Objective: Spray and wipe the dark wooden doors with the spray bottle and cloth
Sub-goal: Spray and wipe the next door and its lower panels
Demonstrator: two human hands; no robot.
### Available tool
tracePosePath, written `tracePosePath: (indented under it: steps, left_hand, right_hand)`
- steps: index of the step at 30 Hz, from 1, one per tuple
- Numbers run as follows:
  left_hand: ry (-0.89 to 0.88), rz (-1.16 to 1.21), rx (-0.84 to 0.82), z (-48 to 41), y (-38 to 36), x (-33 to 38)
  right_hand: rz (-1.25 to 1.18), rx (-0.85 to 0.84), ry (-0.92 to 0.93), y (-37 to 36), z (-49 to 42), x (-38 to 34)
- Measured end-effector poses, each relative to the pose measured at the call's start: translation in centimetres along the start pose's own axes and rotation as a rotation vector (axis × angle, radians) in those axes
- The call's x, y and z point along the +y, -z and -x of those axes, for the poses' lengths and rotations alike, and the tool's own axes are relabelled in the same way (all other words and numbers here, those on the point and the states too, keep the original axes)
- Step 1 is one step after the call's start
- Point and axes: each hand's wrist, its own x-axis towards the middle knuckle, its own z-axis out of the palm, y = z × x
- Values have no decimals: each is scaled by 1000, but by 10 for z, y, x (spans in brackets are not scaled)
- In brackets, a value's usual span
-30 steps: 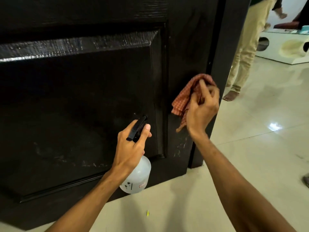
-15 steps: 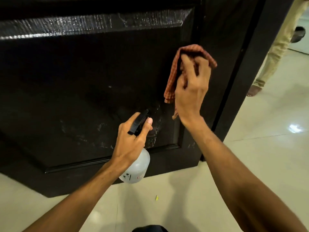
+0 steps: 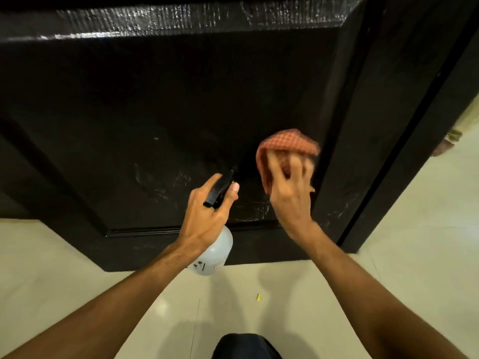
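A: Left hand state?
B: Grips spray bottle, nozzle at door, low near its bottom rail.
A: Right hand?
B: Clutches orange checked cloth, pressing it on door's lower panel, near the panel's right edge. Motion-blurred.

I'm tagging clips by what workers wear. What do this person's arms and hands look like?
The left forearm and right forearm are bare to the frame's edge: no sleeves or cuffs. The left hand and right hand wear no gloves; no watch or bracelet shows at either wrist. No ring shows on the left; the right is motion-blurred, so I cannot tell.
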Motion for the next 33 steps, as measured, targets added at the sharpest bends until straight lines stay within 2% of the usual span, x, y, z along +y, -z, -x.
tracePosePath:
  steps: [3, 4, 5, 6, 9, 10, 11, 12, 14, 15, 16, 17, 19, 21, 22, 23, 26, 27, 28, 30, 32, 33]
  left_hand:
    - [27, -7, 39, 7, 17, -5]
    - [39, -7, 51, 11, 23, -7]
    - [52, -5, 62, 13, 29, -10]
    - [66, -6, 77, 17, 36, -15]
    - [81, -41, 106, 29, 60, -30]
    - [78, -53, 112, 31, 68, -33]
    - [77, -62, 123, 34, 76, -37]
    - [79, -65, 136, 37, 83, -41]
    - [96, -63, 171, 46, 96, -48]
    - [105, -65, 183, 51, 102, -54]
    - [112, -70, 195, 57, 108, -60]
    - [120, -73, 203, 62, 112, -67]
    - [126, -63, 224, 72, 119, -81]
    - [125, -45, 254, 82, 123, -93]
    - [126, -34, 267, 86, 123, -98]
    - [128, -23, 280, 90, 124, -102]
    - [142, -13, 319, 99, 125, -111]
    - [151, -11, 335, 101, 126, -113]
    - [159, -5, 349, 102, 126, -115]
    - [166, 14, 370, 104, 127, -118]
    - [168, 21, 393, 107, 132, -120]
    - [167, 23, 407, 107, 135, -119]
  right_hand:
    - [50, -339, 362, -18, 52, 2]
    - [35, -384, 458, -19, 49, 6]
    - [27, -346, 506, -19, 37, 8]
    - [10, -271, 481, -18, 21, 9]
    - [6, 48, 154, -18, -14, -1]
    - [36, 78, 109, -22, -10, -6]
    - [63, 31, 161, -30, 6, -10]
    - [86, -92, 302, -42, 30, -11]
    - [125, -435, 668, -61, 75, -9]
    - [133, -497, 776, -64, 82, -9]
    - [101, -469, 826, -66, 76, -16]
    - [49, -388, 826, -67, 62, -26]
    - [5, -220, 647, -65, 20, -52]
    - [81, -86, 442, -70, -7, -77]
    - [115, -63, 437, -75, -4, -88]
    - [145, -87, 531, -84, 9, -95]
    - [231, -374, 1073, -112, 69, -97]
    - [230, -438, 1137, -114, 72, -98]
    - [193, -433, 1117, -112, 64, -104]
    - [91, -304, 936, -104, 33, -125]
    - [102, -243, 747, -98, 2, -143]
    - [131, -241, 717, -96, -6, -151]
